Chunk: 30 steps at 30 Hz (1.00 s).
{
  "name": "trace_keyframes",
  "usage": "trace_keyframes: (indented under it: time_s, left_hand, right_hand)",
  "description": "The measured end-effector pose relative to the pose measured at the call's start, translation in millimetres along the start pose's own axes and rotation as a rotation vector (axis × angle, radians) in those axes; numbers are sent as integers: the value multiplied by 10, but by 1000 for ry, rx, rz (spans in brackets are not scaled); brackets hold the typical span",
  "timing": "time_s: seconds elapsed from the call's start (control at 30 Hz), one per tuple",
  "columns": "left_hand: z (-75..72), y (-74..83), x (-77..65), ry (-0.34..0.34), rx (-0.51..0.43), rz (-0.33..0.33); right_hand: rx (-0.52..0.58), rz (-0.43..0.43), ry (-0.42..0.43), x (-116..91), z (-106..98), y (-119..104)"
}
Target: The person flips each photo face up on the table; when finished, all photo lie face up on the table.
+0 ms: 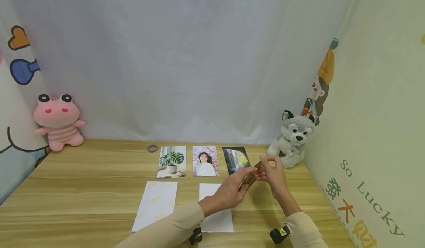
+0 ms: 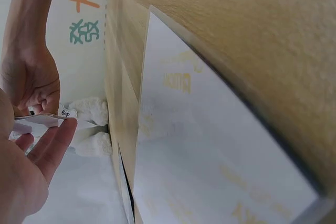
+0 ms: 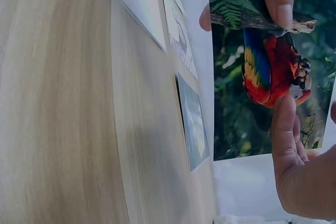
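Both hands hold a photo print of a red parrot (image 3: pixel 270 72) above the table, tilted up on edge in the head view. My left hand (image 1: pixel 232 191) pinches it, its thumb across the picture side in the right wrist view. At the other end my right hand (image 1: pixel 276 178) grips it, with a thumb on the picture and fingers behind. Close behind the hands lies a dark photo with a bright yellow patch (image 1: pixel 236 159). A white sheet (image 1: pixel 220 220) lies under the left forearm, partly covered by it. Another white sheet with faint yellow print (image 1: pixel 156 203) is further left.
A plant photo (image 1: pixel 171 159) and a portrait photo (image 1: pixel 205 163) lie in a row beside the dark one. Left of them sits a purple ring (image 1: pixel 152 148). A pink plush frog (image 1: pixel 59 121) and a grey plush dog (image 1: pixel 293 139) stand at the back corners, against curtains (image 1: pixel 186 63).
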<state>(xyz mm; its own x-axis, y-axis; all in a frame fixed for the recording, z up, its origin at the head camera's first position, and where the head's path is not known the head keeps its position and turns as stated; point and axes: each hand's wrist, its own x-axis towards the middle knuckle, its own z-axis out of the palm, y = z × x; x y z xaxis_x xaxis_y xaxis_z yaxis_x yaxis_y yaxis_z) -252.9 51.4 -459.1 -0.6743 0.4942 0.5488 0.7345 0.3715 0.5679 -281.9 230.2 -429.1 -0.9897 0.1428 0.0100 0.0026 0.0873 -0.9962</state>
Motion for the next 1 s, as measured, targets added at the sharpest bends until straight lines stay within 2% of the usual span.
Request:
trace_keyframes:
  time_s: [0.17,0.3,0.4,0.6,0.77,0.83,0.93,1.0]
  left_hand:
    - [-7,-15,-6,2,-25,-45]
    - [-17,-25,-5,23,-49,-95]
    - [-26,-35,3,43,-80,-124]
    - [-61,-49,13,44,-182,-166]
    - [-89,-61,6,53,-344,-211]
    - [-100,-67,0,62,-404,-235]
    - [-117,-88,-4,88,-447,-265]
    - [-129,-108,-4,105,-444,-278]
  right_hand:
    - [12,6,0,6,14,-1]
    - [18,66,-28,21,-18,-1]
    - [-37,106,-71,27,-74,-21]
    - [-191,105,-257,14,-241,-37]
    - [-142,118,-454,31,-424,15]
    - [-125,128,-507,38,-488,42]
    - [-104,139,-559,55,-551,79]
    - [-85,148,-563,62,-569,96]
